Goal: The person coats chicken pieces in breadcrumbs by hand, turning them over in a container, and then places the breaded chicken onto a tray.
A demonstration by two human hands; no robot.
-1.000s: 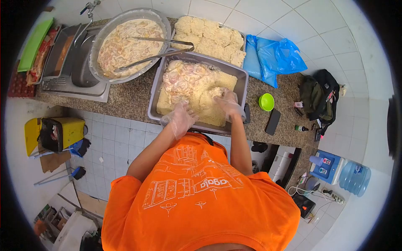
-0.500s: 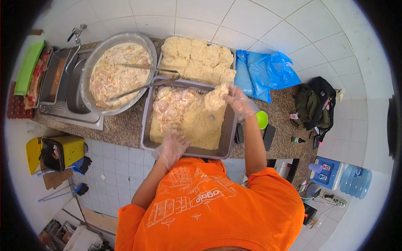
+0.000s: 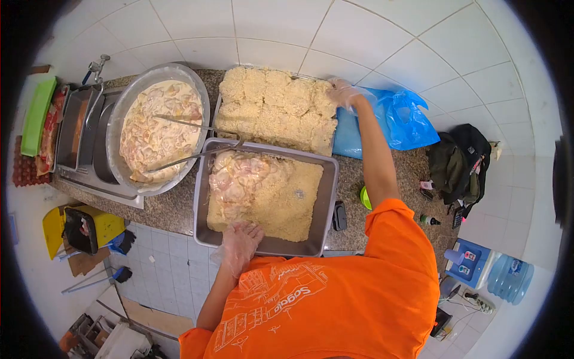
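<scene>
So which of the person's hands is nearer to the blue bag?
The right. The right hand is just left of the blue bag, at the breaded pieces; the left hand is farther off, at the gray tub's near side.

A kitchen with white-tiled walls holds a speckled stone counter [image 3: 170,214], set at its left end with a metal sink [image 3: 98,183] and a wall tap [image 3: 94,69]. Along the counter sit a large round basin [image 3: 204,96] of raw, battered pieces with tongs [image 3: 190,157] lying across it, a tray of crumb-coated pieces [image 3: 272,107] against the wall, and a deep gray tub [image 3: 327,209] of crumbs. Red egg-style trays [image 3: 27,170] stand beyond the sink, a yellow bin [image 3: 104,226] on the tiled floor, and a water dispenser [image 3: 470,263] with its large bottle [image 3: 510,279] at right.
</scene>
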